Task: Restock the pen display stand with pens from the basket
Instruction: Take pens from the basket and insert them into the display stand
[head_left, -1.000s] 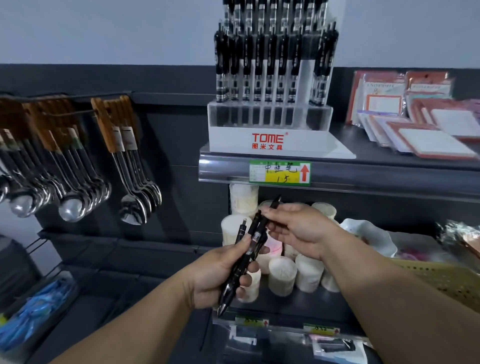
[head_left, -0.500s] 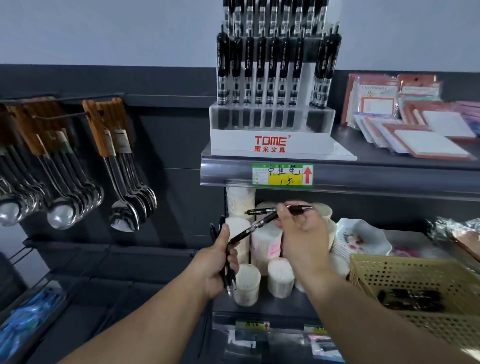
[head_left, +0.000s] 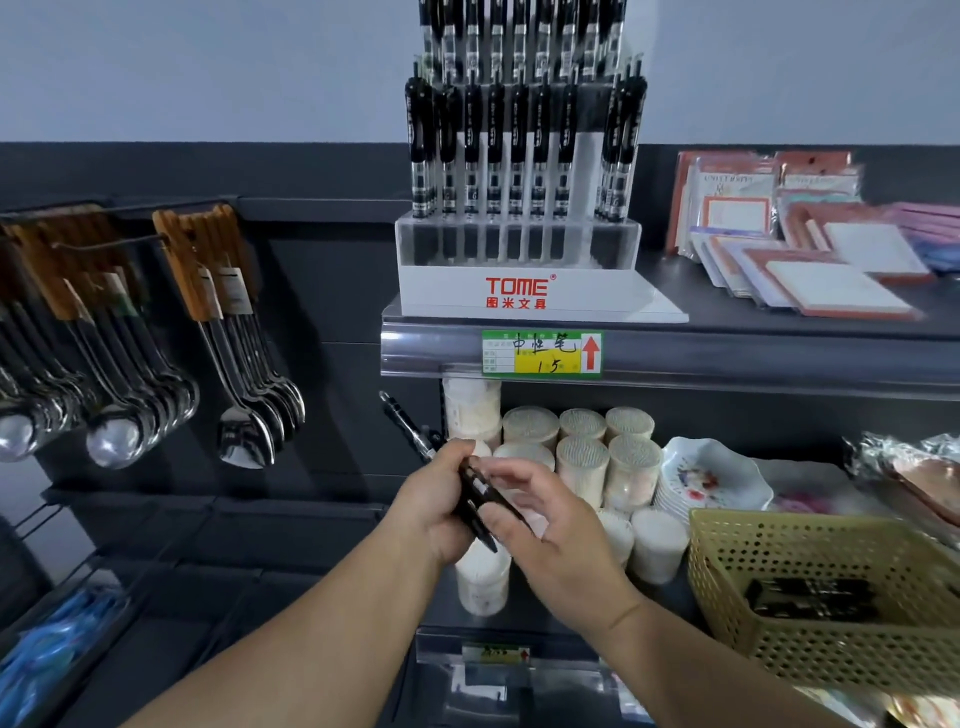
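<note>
Down comes the right hand (head_left: 540, 525) from just under the display stand (head_left: 519, 291), back to meet the left hand (head_left: 428, 512). Both now sit together well below the stand's front edge. We've got the left hand wrapped round a bundle of pens (head_left: 478, 496), one of them poking up toward the stand's lower left. The right hand's thumb and fingers pinch the same bundle from the other side. Dark spare stock (head_left: 810, 597) lies in the basket (head_left: 857, 654), low and to the right of the stand.

What could go wrong? These are slim, smooth, glossy black barrels, held several at once. As we tease one free, a neighbour may slip and drop among the round cotton-swab tubs (head_left: 582, 457) beneath the stand. Up top, the stand is hard clear plastic with narrow upright slots, packed tight. Only one gap (head_left: 587, 197) shows, near its right side. A crooked entry there could knock the neighbouring pens askew. The basket is perforated yellow plastic, shallow and rectangular.
</note>
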